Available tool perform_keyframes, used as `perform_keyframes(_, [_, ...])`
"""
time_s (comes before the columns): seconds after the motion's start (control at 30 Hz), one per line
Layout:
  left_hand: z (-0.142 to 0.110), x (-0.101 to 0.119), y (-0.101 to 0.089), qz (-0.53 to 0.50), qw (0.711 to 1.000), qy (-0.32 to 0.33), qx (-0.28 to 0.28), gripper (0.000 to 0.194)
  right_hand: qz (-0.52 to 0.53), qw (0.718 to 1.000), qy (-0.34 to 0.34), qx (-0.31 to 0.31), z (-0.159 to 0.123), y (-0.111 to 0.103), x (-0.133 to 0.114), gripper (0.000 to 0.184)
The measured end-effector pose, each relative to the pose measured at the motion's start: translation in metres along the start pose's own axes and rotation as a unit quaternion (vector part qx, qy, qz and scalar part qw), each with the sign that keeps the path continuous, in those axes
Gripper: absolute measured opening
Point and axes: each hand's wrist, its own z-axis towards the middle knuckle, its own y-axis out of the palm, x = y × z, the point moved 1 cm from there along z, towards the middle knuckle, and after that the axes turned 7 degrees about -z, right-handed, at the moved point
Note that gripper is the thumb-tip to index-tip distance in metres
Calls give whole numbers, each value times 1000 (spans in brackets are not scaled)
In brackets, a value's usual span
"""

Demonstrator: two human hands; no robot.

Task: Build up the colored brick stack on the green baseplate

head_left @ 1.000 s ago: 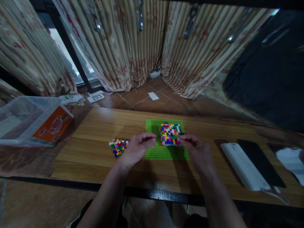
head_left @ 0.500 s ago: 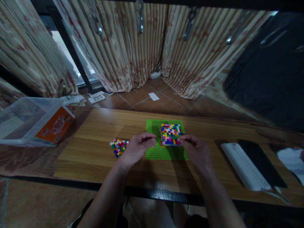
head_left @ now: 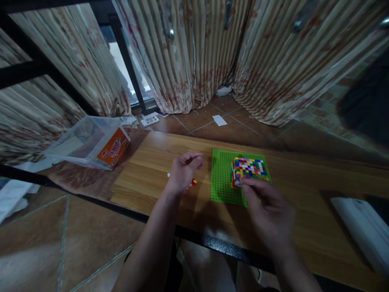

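Note:
On the green studded baseplate (head_left: 221, 178) stands a low block of many-coloured toy bricks (head_left: 249, 167). My right hand (head_left: 269, 209) covers its near right part, thumb and forefinger pinched together at the near left corner. Whatever lies between those fingertips is too small to make out. My left hand (head_left: 184, 172) hovers left of the baseplate with its fingers curled into a pinch. I cannot see what, if anything, they hold. Loose bricks (head_left: 193, 182) on the table show around this hand, which hides most of the pile.
A clear plastic bin (head_left: 82, 142) with an orange label is at the left end of the wooden table (head_left: 146, 162). A white oblong object (head_left: 358, 227) lies at the right beside a dark flat one. Striped curtains (head_left: 194, 61) hang beyond the table.
The view has swung left, so the table appears farther right. My left hand has shifted left over the loose bricks. My right hand has gone from the block's near right corner to its near left.

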Motion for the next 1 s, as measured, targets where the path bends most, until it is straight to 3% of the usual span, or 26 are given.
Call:
perform_keyframes(0.1, [1,0,-3,-15,1000,13,17,21,-31,986,-84,-140,-17,26,-13,16])
perform_keyframes(0.2, [1,2,-6,-24,999,19,21,22,-51,974,-101,-196,-26,47,-17,22])
perform_keyframes(0.43, [1,6,-14,-40,998,17,34,18,-106,972,-105,-183,-25,70,-14,25])
perform_keyframes(0.77, [-1,8,-16,-32,999,-12,33,12,-259,940,-138,-174,-21,100,-16,25])
perform_keyframes(0.9, [-1,9,-17,-36,999,-24,30,9,-270,937,-128,-180,-19,106,-15,19])
perform_keyframes(1.0, [0,8,-17,-26,999,-40,26,9,-225,950,-126,-176,-18,102,-16,18])
